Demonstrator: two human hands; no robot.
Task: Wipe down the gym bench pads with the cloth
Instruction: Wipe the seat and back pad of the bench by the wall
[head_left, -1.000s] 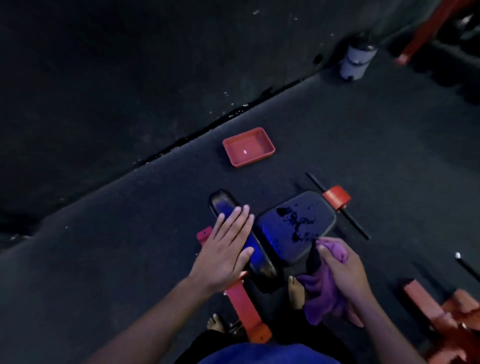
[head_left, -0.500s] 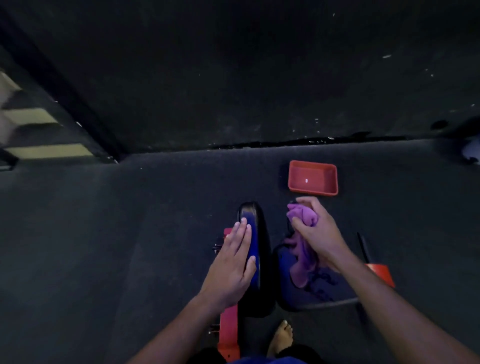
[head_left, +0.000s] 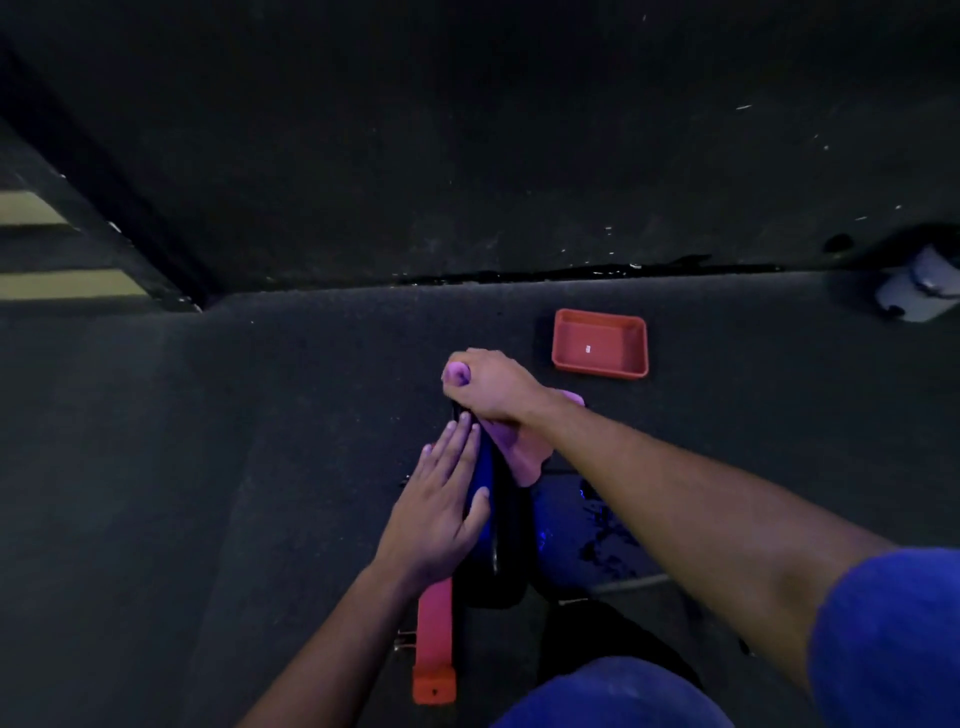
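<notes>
- Head view: the left hand (head_left: 441, 512) is lying flat against the left face of the upright back pad (head_left: 488, 519), its fingers straight and close together, pointing away from the person, with the thumb resting on the pad's blue top edge.
- The right hand (head_left: 493, 384) is reaching across from the right and gripping the purple cloth (head_left: 514, 452) at the far end of that back pad; its fingers are curled tightly round a bunched part of the cloth, a knob of fabric showing at the fist's far side.
- The rest of the cloth is hanging below the fist, draping over the right side of the back pad and down toward the seat pad (head_left: 582, 525).
- The seat pad is sitting just to the right of the back pad, partly hidden under the right forearm, and its dark surface is showing scuffed, cracked patches.
- A red frame bar (head_left: 434, 639) is running from under the left wrist toward the person, ending in a red end cap.
- A red tray (head_left: 600, 343) is sitting on the dark floor (head_left: 208, 467) beyond the pads, near the right hand but apart from it.
- A pale container (head_left: 919, 291) is standing at the right edge by the wall; what it is cannot be told.
</notes>
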